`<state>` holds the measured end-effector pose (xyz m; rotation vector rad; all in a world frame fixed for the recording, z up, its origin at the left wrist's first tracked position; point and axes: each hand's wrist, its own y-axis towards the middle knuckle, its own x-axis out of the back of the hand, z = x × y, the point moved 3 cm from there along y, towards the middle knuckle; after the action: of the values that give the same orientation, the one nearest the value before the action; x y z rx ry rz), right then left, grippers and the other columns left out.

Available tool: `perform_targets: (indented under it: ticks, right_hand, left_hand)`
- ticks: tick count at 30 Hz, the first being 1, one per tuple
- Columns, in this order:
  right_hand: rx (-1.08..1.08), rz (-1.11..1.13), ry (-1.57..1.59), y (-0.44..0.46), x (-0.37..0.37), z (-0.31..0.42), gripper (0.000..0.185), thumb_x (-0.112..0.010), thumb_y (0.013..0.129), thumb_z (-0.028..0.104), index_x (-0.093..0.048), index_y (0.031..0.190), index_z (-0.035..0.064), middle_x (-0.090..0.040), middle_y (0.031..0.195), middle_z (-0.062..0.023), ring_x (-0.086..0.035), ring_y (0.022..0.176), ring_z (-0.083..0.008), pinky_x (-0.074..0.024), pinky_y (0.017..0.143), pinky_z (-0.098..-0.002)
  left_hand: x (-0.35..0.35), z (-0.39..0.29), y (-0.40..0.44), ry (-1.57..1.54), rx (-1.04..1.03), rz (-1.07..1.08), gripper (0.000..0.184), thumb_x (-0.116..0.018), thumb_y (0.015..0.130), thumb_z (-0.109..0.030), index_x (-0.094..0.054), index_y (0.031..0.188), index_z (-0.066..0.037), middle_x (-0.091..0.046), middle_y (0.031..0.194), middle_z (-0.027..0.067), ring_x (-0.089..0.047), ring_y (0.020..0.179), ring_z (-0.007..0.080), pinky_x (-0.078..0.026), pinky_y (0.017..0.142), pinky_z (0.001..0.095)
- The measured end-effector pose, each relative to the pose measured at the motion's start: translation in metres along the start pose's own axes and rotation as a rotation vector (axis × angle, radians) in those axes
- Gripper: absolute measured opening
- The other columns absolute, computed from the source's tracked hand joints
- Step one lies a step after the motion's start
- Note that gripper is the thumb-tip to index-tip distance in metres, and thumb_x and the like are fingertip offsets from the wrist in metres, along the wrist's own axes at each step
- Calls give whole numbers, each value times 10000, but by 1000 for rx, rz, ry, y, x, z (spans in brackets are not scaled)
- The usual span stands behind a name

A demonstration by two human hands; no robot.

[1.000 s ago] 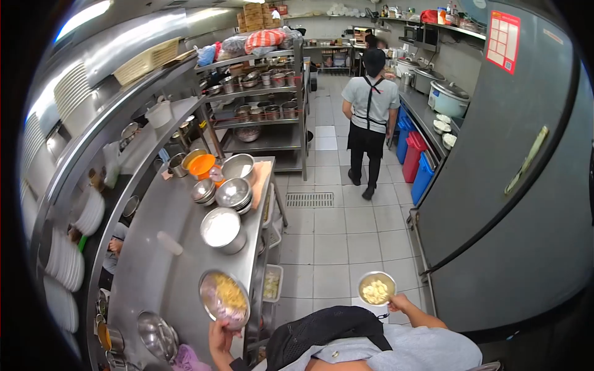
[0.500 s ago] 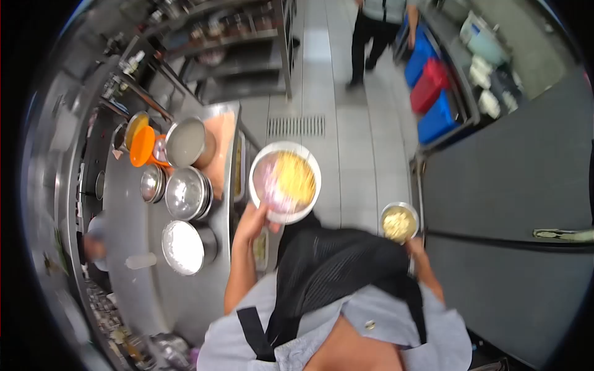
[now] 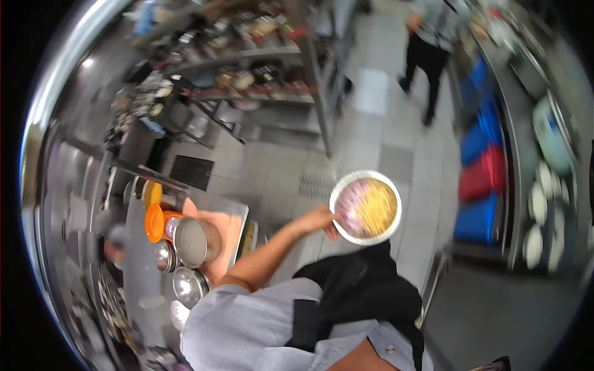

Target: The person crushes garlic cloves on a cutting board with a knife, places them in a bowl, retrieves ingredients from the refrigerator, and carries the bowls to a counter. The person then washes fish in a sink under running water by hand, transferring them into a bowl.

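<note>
My left hand (image 3: 320, 221) grips the rim of a round bowl (image 3: 365, 208) at its left side, with the fingers closed on it. The bowl is held out over the floor in front of my black apron (image 3: 359, 278). Inside it lie pale purple pieces on the left and yellow shreds on the right. My right hand is out of sight, and so is the small bowl that it held before.
A steel counter (image 3: 139, 266) with a deep pot (image 3: 197, 242), metal bowls (image 3: 189, 285) and an orange container (image 3: 154, 222) is on the left. Beyond stands a rack (image 3: 260, 52). A person (image 3: 431, 49) stands ahead, beside blue and red bins (image 3: 481, 174). A grey cabinet (image 3: 513, 309) is at lower right.
The view has swung. My left hand has brought the bowl away from the counter and out over the aisle. My right hand and its small bowl have left view. The other person appears farther right.
</note>
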<state>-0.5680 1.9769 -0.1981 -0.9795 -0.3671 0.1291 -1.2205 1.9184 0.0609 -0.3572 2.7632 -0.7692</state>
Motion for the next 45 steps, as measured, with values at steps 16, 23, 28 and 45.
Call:
perform_targets:
  ticks: [16, 23, 28, 45]
  right_hand:
    - [644, 212, -208, 372, -195, 889, 434, -598, 981, 429, -618, 771, 50, -562, 586, -34, -537, 460, -137, -449, 439, -283]
    - [393, 253, 241, 398, -335, 989, 294, -521, 972, 302, -608, 859, 45, -567, 610, -57, -543, 466, -178, -519, 473, -333]
    - [279, 136, -47, 420, -422, 1117, 331, -511, 977, 334, -607, 890, 30, -597, 618, -79, -554, 452, -187, -517, 457, -332]
    - [701, 1017, -801, 481, -1064, 1606, 329, -537, 940, 234, -624, 875, -77, -658, 687, -156, -654, 565, -217, -579, 561, -334]
  left_hand:
    - [99, -243, 365, -353, -76, -398, 378, -586, 955, -232, -645, 1052, 129, -722, 826, 208, -727, 644, 255, -638, 595, 353]
    - [220, -346, 568, -337, -58, -374, 514, -513, 998, -349, -639, 1113, 136, -712, 875, 229, -713, 640, 259, -628, 599, 357]
    - [325, -488, 704, -520, -156, -428, 410, -530, 979, -315, -633, 1073, 71, -714, 886, 190, -704, 675, 226, -616, 654, 373]
    - [764, -612, 858, -932, -565, -1143, 738, -482, 990, -649, -492, 1339, 2, -698, 1053, 167, -716, 833, 264, -624, 750, 415]
